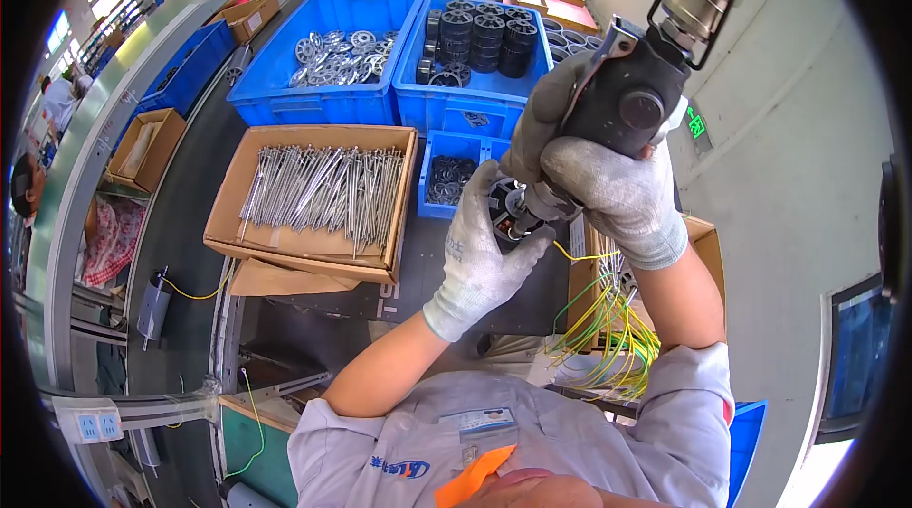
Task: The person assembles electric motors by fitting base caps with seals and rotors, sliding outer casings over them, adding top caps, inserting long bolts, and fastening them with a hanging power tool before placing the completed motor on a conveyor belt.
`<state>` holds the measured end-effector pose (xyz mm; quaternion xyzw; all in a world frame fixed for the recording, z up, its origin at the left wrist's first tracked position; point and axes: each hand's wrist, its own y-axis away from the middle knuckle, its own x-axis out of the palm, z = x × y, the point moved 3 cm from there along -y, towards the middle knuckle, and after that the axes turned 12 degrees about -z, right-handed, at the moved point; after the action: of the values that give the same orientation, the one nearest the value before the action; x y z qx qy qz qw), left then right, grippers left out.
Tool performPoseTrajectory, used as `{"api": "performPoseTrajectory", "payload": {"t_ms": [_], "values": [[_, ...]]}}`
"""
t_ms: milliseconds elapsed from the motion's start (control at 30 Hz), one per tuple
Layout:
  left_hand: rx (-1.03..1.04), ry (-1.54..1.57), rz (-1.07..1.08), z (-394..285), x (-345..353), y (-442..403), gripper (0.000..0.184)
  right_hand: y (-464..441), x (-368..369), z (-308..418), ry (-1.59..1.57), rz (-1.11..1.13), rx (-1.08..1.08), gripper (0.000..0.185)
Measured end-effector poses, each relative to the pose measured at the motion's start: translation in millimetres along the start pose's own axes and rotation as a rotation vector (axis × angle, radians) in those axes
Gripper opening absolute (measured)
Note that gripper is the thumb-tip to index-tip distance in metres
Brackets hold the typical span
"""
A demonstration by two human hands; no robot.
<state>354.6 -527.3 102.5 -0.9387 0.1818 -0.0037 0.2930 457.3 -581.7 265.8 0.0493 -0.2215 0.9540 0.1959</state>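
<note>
My right hand (622,180), in a grey-white work glove, is closed round the body of a black power screwdriver (638,95). The tool hangs nose down, with a metal fitting and wire bail (698,0) at its top. Its metal nose (549,202) points at a dark round part (503,209) with some metal on it. My gloved left hand (480,256) curls round that part from the left, thumb at its near side. Glove and tool cover much of the part, so I cannot tell whether the tip touches a screw.
A cardboard box of long metal rods (323,195) stands left. Behind are blue bins of silvery discs (347,60) and black rings (486,38); a small bin holds dark rings (448,178). Yellow-green wires (617,342) hang at right. A conveyor (176,223) runs along the left.
</note>
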Motion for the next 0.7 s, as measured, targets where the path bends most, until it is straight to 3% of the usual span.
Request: {"api": "performPoseTrajectory", "payload": {"t_ms": [167,267,367,467,700], "values": [[0.090,0.016,-0.009,0,0,2,0.097,-18,-8,23,-0.129,-0.047,-0.129,0.040],[0.071,0.029,0.001,-3,-2,2,0.100,-41,-22,19,-0.050,-0.083,-0.185,0.042],[0.112,0.032,-0.008,-2,-2,2,0.099,-49,-29,-2,-0.072,-0.126,-0.054,0.040],[0.087,0.030,-0.007,-6,-2,0,0.099,-53,-25,-15,-0.036,-0.140,-0.054,0.053],[0.143,0.041,-0.060,-8,-2,-5,0.092,-56,-34,-27,-0.091,0.104,0.046,0.034]]}}
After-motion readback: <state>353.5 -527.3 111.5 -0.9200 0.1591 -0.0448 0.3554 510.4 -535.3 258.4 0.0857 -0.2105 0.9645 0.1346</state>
